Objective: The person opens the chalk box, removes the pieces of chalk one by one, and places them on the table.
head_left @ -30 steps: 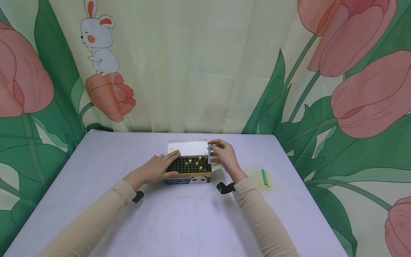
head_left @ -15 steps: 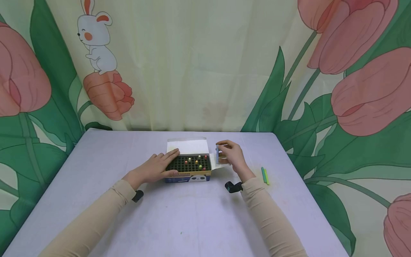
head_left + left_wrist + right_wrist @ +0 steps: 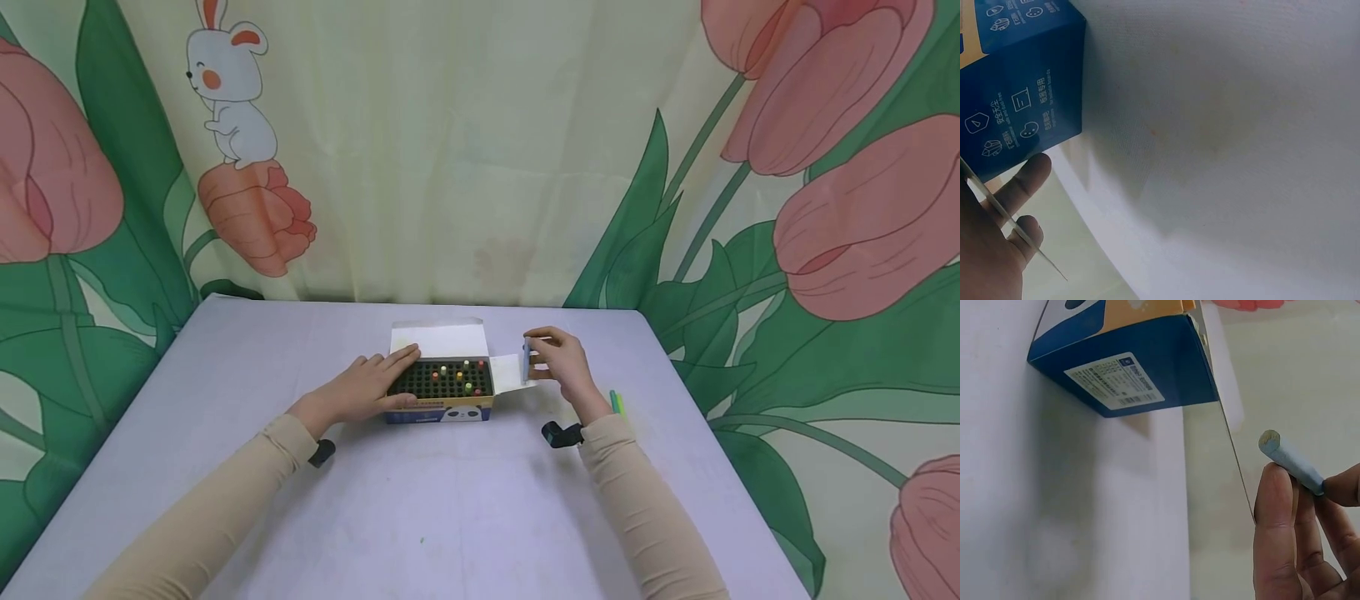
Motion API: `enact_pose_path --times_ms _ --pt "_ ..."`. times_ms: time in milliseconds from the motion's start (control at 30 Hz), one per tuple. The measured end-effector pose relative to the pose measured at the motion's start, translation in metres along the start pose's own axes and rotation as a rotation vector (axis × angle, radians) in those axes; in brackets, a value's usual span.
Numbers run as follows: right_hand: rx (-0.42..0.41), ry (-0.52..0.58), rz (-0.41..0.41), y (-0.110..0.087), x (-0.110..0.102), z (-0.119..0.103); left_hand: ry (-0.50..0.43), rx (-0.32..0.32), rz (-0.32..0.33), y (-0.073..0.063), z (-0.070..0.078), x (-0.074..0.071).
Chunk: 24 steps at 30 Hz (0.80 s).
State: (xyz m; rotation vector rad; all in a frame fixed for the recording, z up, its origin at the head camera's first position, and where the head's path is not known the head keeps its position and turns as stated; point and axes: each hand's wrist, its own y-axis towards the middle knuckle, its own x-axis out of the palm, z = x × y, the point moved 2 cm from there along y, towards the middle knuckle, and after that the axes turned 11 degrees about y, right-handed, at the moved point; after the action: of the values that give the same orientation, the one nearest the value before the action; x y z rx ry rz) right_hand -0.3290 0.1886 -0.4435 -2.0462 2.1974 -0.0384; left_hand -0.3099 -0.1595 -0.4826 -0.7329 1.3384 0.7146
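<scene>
A blue and yellow chalk box (image 3: 431,414) with a panda on its front stands with its lid (image 3: 442,340) folded back. Its black holed insert (image 3: 412,380) holds several coloured chalk sticks with their ends up. My left hand (image 3: 363,387) rests across the box's left end, fingers straight towards the lid and thumb along the front edge; the left wrist view shows only some fingers beyond a flap. My right hand (image 3: 564,365) pinches a pale blue chalk stick (image 3: 1297,467) between thumb and fingertips, upright in the head view, right of the box beside its side flap (image 3: 507,373).
Two chalk sticks, one teal (image 3: 614,402) and one yellow-green (image 3: 621,406), lie on the white-covered table (image 3: 450,500), partly hidden behind the right wrist. A curtain (image 3: 450,167) printed with tulips and a rabbit hangs behind the table's far edge.
My right hand has moved right, carrying the blue chalk stick from the box's right end out past the side flap. My left hand keeps its place on the box.
</scene>
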Motion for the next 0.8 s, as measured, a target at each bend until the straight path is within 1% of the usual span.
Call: enact_pose_path --times_ms 133,400,567,800 --pt "0.005 0.001 0.002 0.001 -0.007 0.001 -0.001 -0.003 -0.011 0.000 0.000 0.000" --pt "0.006 -0.006 0.032 0.002 -0.021 0.004 0.004 -0.005 -0.019 0.000 -0.001 0.001" --pt "0.033 -0.017 0.053 0.003 -0.027 0.006 0.002 -0.004 -0.024 0.000 -0.001 0.001" --pt "0.060 -0.012 0.077 0.007 -0.036 0.017 0.004 -0.003 -0.025 0.001 -0.002 0.001"
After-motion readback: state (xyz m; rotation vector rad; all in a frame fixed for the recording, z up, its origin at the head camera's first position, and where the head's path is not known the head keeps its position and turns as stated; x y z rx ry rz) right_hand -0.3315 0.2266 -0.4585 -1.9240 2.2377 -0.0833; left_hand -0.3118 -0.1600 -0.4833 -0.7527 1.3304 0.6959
